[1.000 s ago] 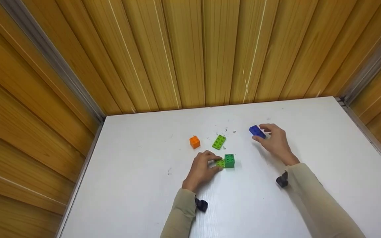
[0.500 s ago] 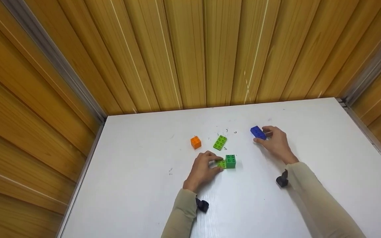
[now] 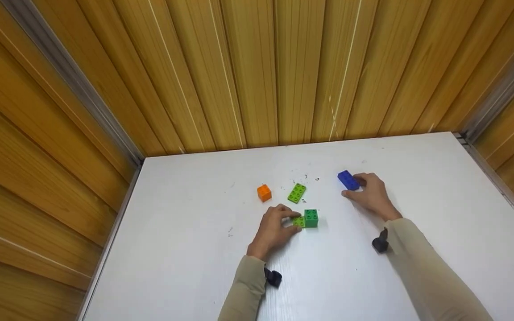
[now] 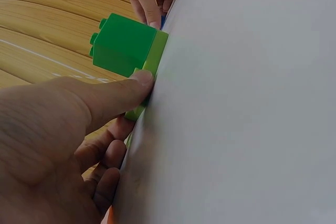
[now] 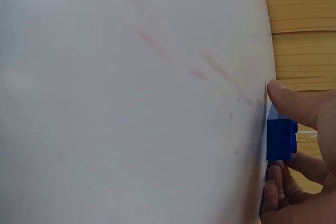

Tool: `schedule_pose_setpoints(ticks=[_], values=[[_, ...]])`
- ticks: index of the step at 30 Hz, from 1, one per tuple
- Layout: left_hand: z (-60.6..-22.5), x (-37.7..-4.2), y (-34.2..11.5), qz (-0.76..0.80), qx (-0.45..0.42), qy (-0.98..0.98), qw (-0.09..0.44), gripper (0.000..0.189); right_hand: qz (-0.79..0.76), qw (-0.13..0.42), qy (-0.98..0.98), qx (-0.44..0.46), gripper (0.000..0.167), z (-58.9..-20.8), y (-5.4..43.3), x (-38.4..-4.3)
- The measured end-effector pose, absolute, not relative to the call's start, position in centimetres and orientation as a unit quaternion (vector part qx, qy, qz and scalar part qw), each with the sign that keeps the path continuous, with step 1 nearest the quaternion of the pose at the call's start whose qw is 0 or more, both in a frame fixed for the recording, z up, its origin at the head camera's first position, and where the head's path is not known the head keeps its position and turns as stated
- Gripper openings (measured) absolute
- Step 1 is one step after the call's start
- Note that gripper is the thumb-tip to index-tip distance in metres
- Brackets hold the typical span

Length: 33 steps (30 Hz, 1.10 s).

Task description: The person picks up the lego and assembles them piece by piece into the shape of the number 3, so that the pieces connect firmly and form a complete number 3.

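My left hand (image 3: 275, 228) pinches a light green flat toy brick (image 4: 156, 53) between thumb and fingers, low at the white table. On that brick's right end sits a dark green square toy brick (image 3: 311, 218), studs up. Farther right, a blue oblong toy brick (image 3: 348, 180) lies on the table. Around its near side is my right hand (image 3: 373, 196). In the right wrist view the thumb (image 5: 281, 95) stands apart from the blue brick, while the fingers (image 5: 310, 169) lie right at its other side.
Another light green flat brick (image 3: 297, 193) lies beyond my left hand, with an orange cube-shaped brick (image 3: 264, 192) to its left. The white table (image 3: 185, 249) ends at wood-patterned panels (image 3: 257, 80) at the back, and metal posts (image 3: 101, 111) stand at its corners.
My right thumb has drawn slightly toward me, off the blue brick's side. The left hand keeps its place on the light green brick.
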<state>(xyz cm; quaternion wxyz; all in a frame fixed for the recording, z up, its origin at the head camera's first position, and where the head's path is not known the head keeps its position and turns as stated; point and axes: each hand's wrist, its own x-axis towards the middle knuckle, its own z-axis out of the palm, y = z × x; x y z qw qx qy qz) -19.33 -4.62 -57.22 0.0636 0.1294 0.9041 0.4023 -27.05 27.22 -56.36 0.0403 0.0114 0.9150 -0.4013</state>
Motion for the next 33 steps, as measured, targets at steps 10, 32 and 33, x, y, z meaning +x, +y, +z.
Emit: schedule_pose_setpoints(ticks=[10,32,33], values=[[-57.21,-19.27,-4.53,0.408,0.118,0.902,0.075,0.032,-0.407,0.036,0.913,0.009,0.075,-56.55,27.52,-27.15],[-57.19,-19.06,-4.53,0.403,0.12,0.905,0.065,0.032,-0.411,-0.004,0.911,-0.035,0.059,-56.87,27.73,-26.96],[-57.18,-19.06,-4.54,0.403,0.121,0.905,0.064,0.032,-0.411,-0.005,0.911,-0.034,0.059,-56.85,27.71,-26.95]])
